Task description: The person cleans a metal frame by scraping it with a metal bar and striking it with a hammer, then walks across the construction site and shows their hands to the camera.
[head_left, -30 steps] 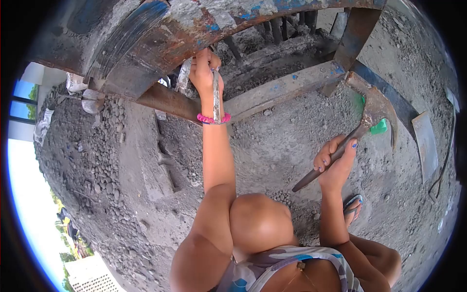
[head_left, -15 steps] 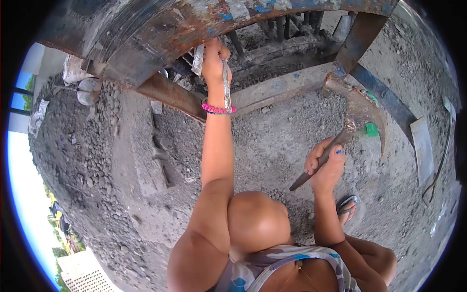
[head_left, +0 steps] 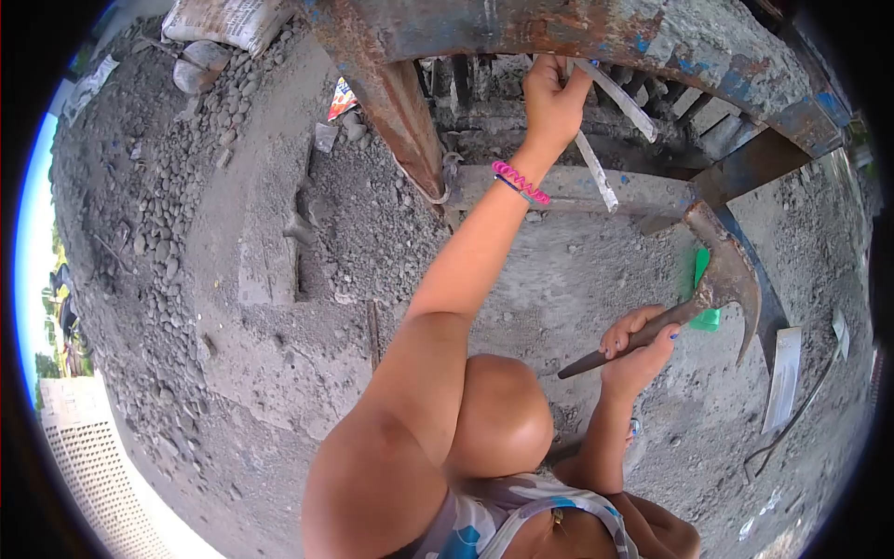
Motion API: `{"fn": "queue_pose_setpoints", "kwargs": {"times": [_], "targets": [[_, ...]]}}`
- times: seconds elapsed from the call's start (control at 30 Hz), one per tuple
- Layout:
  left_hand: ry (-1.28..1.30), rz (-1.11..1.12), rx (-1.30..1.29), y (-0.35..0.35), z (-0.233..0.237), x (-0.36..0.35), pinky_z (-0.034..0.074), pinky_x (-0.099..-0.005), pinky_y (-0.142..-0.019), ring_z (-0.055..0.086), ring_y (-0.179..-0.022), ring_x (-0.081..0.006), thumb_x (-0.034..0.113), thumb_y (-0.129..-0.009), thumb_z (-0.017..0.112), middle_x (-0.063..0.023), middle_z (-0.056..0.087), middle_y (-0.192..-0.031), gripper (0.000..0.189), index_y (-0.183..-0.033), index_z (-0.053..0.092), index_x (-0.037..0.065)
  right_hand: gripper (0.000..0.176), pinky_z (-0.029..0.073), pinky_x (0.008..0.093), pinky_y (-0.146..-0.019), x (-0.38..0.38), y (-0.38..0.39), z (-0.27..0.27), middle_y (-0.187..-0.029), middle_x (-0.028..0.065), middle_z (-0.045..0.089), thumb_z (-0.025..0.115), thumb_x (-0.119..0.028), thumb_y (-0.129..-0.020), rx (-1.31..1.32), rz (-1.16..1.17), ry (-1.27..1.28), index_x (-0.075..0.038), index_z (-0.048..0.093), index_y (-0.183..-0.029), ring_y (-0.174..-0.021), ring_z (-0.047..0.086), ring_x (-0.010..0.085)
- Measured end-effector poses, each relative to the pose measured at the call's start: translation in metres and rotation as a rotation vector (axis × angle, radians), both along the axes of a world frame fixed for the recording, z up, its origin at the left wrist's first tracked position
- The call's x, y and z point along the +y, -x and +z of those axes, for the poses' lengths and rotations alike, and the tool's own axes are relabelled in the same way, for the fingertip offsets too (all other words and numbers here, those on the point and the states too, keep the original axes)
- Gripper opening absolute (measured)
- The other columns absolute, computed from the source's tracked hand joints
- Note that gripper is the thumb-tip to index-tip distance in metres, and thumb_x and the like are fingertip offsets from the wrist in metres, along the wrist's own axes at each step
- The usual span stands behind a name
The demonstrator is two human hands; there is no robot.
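In the head view, the left hand (head_left: 554, 93) was raised to the underside of a rusty steel frame (head_left: 559, 33) flecked with blue paint. Its fingers were wrapped tight around the upper part of a cement-crusted chisel (head_left: 596, 172). The chisel's free end slanted down past the wrist, in front of the frame's lower crossbar (head_left: 568, 186). Whether its upper tip touched the frame could not be told, as the hand hid it. A pink bead bracelet (head_left: 520, 182) sat on that wrist.

The right hand (head_left: 638, 349) was lower and well apart from the left, closed in a full fist about the middle of a claw hammer's handle. The claw hammer (head_left: 719, 270) was held clear of the ground (head_left: 279, 279), with its rusty head up and to the right, close to the frame's diagonal brace (head_left: 745, 168), and its claw curving down. A small green object (head_left: 708, 319) lay on the ground behind the hammer's head. The person's bent knee (head_left: 494, 419) showed between the two arms.

The ground was grey grit and gravel, with pebbles thick toward its left edge. A sack (head_left: 233, 19) lay at its top left corner, and a pale flat strip (head_left: 782, 377) lay near its right edge.
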State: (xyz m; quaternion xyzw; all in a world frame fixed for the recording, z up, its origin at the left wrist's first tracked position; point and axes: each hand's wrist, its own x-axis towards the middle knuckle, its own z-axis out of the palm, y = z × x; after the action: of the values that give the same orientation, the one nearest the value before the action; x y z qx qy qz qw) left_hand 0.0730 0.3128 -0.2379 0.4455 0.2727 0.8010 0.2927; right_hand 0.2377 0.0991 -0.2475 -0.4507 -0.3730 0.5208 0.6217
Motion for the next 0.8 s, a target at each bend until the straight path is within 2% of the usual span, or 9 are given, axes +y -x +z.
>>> {"fn": "queue_pose_setpoints", "kwargs": {"times": [0.07,0.17,0.33,0.57,0.8], "targets": [[0.041,0.023,-0.011,0.001,-0.001,0.0,0.034,-0.0222,-0.05,0.041,-0.057,-0.0052,0.01,-0.078,0.055,0.0018,0.052,-0.064,0.011,-0.081,0.051,0.0,0.052,0.029,0.0241,-0.033,0.0,0.0,0.001,-0.048,0.0028,0.03,0.032,-0.057,-0.081,-0.007,-0.001,-0.016,-0.007,0.033,-0.067,-0.035,0.029,0.0112],[0.095,0.065,0.026,0.002,-0.004,0.002,0.035,-0.0226,-0.05,0.041,-0.057,-0.0057,0.01,-0.077,0.056,0.0004,0.053,-0.065,0.012,-0.08,0.051,-0.001,0.053,0.029,0.0242,-0.032,-0.001,0.003,0.0,-0.048,0.003,0.03,0.031,-0.058,-0.08,-0.018,0.0,-0.041,-0.007,0.033,-0.066,-0.034,0.029,0.0115],[0.099,0.178,0.065,0.001,0.001,0.0,0.031,-0.0243,-0.044,0.036,-0.051,-0.0062,0.014,-0.073,0.06,-0.0005,0.044,-0.054,0.02,-0.067,0.047,0.001,0.055,0.029,0.024,-0.032,-0.004,0.009,0.0,-0.047,0.0027,0.03,0.029,-0.06,-0.079,-0.071,0.027,-0.065,-0.007,0.033,-0.066,-0.033,0.029,0.0117],[0.068,0.234,0.042,-0.002,0.005,-0.004,0.032,-0.0255,-0.043,0.037,-0.05,-0.0067,0.014,-0.072,0.06,-0.0012,0.044,-0.051,0.02,-0.066,0.046,0.001,0.055,0.029,0.0237,-0.032,-0.002,0.008,-0.002,-0.045,0.0023,0.029,0.026,-0.06,-0.08,-0.096,0.028,-0.063,-0.008,0.033,-0.066,-0.033,0.029,0.0112],[0.081,0.278,0.094,-0.002,0.006,-0.006,0.033,-0.0264,-0.043,0.038,-0.048,-0.0082,0.012,-0.071,0.059,-0.0028,0.044,-0.051,0.019,-0.065,0.045,0.001,0.058,0.031,0.0248,-0.034,0.004,0.001,-0.002,-0.047,0.0047,0.033,0.03,-0.063,-0.078,-0.019,0.031,-0.051,-0.007,0.033,-0.066,-0.035,0.032,0.0126]]}}
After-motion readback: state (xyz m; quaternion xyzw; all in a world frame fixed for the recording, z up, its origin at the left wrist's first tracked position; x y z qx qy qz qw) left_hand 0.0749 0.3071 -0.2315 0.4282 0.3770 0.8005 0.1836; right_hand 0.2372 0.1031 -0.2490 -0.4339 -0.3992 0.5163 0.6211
